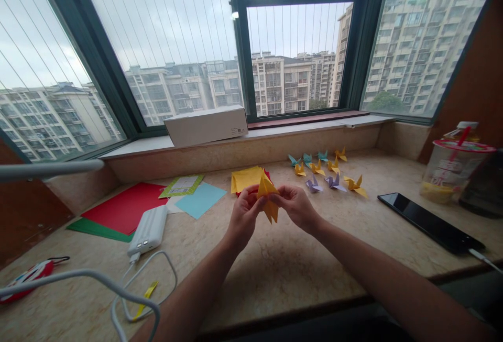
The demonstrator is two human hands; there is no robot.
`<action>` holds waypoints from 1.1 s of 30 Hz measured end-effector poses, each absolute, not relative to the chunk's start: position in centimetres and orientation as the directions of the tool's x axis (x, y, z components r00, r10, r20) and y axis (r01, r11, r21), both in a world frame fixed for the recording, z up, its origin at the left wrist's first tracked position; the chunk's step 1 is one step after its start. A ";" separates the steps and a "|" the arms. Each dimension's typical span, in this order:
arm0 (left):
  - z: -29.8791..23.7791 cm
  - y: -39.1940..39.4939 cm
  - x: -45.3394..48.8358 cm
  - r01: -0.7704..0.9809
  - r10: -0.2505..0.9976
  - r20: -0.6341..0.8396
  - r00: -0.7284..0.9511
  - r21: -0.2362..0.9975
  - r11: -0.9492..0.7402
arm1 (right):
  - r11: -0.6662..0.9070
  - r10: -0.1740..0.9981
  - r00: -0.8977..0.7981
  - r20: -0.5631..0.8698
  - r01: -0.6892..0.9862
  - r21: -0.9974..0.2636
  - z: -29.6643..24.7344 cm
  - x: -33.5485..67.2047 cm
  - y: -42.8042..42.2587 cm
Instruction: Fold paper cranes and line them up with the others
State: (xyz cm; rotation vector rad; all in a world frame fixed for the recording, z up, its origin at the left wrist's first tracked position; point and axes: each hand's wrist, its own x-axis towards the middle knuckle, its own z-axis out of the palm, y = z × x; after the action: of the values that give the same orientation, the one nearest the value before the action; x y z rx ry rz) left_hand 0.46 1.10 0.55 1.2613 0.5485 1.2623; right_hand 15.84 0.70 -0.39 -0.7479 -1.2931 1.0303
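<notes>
A partly folded yellow origami paper (267, 190) is held up above the counter, its pointed top upward and two narrow points hanging down. My left hand (248, 207) pinches its left side between thumb and fingers. On the right side, the thumb and fingers of my right hand (296, 206) are closed on the same paper. Just behind my hands lies a stack of yellow paper (245, 178) with some red paper showing at its edge. Farther right stand several folded paper cranes, among them a yellow crane (356, 186), a purple crane (335, 181) and a teal crane (294, 160).
Left are red sheets (121, 206), a green sheet (100, 230), a light blue sheet (201, 199) and a white power bank (148, 229) with a looped cable (173, 268). Right are a black phone (428, 221) and a plastic cup (451, 174). A white box (206, 126) rests on the sill.
</notes>
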 end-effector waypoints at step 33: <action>-0.1 0.8 1.0 -0.409 0.965 0.202 0.168 0.905 -0.118 | 0.711 0.597 -0.094 0.797 0.521 -0.472 -1.1 15.6 -0.2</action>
State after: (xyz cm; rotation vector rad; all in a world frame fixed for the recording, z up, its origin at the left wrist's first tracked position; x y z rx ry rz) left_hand 0.98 0.76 -0.10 1.1087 0.6756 1.3357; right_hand 15.64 -0.18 -1.12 -0.8929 -1.7442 0.0810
